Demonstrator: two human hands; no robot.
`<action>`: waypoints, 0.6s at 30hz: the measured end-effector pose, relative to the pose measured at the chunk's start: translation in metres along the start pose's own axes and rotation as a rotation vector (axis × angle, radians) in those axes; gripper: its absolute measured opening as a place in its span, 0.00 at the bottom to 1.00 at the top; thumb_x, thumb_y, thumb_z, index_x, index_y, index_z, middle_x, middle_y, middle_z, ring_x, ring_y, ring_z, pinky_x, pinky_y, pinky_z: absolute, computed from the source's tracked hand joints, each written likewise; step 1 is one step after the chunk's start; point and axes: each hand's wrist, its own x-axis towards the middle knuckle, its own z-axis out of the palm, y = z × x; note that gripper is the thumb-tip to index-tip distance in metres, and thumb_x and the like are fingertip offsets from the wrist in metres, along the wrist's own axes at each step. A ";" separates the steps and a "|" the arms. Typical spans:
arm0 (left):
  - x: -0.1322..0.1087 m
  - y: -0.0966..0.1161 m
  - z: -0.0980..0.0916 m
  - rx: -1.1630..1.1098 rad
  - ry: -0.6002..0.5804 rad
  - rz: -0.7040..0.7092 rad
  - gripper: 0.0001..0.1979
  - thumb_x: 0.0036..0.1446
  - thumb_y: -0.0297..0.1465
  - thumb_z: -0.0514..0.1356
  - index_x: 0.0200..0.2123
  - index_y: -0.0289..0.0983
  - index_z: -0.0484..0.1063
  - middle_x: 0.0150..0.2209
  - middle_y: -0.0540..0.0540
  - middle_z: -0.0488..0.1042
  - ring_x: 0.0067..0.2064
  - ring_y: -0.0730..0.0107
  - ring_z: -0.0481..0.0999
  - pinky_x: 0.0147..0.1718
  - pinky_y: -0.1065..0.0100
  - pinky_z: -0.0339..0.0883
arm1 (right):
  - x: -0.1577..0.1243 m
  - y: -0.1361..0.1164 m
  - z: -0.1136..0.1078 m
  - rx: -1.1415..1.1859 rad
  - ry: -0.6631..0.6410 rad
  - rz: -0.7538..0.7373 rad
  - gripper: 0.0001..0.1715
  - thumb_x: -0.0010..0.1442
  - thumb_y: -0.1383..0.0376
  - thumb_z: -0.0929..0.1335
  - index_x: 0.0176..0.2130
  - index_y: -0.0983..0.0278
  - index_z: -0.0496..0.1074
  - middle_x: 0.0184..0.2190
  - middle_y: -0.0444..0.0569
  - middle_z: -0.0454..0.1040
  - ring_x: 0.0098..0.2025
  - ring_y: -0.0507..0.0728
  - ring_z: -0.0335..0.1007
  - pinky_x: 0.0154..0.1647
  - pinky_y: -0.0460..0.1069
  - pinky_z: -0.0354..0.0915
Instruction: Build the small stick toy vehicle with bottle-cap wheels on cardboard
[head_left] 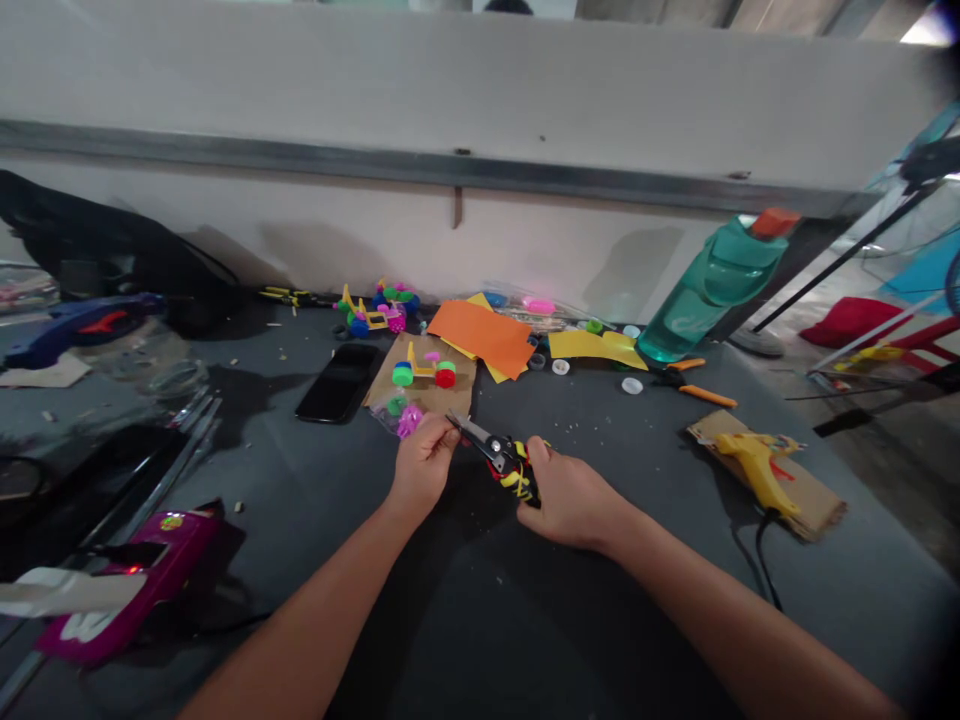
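Note:
My right hand (574, 497) is closed round the yellow and black handles of a pair of cutting pliers (501, 458), whose metal jaws point left. My left hand (425, 462) is closed in a pinch right at the jaw tips, holding something too small to make out. Just beyond my left hand lie a clear bag with a pink and a green cap (403, 414) and a piece of brown cardboard (424, 382) carrying a small yellow toy with green, blue and red cap wheels (424, 372).
On the dark grey table: a black phone (339, 382), orange paper (484, 335), yellow paper (592, 346), a teal water bottle (701, 293), orange-handled pliers (694, 385), a yellow glue gun (759, 466) on cardboard, a magenta glue gun (131, 580), another cap toy (379, 307). A white wall stands behind.

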 end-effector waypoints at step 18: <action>0.003 -0.003 -0.001 -0.038 -0.013 0.014 0.09 0.56 0.32 0.53 0.29 0.36 0.72 0.29 0.47 0.70 0.33 0.68 0.69 0.34 0.68 0.62 | -0.004 -0.003 0.008 0.044 0.135 0.007 0.21 0.46 0.57 0.63 0.38 0.65 0.56 0.31 0.52 0.68 0.28 0.57 0.66 0.28 0.50 0.56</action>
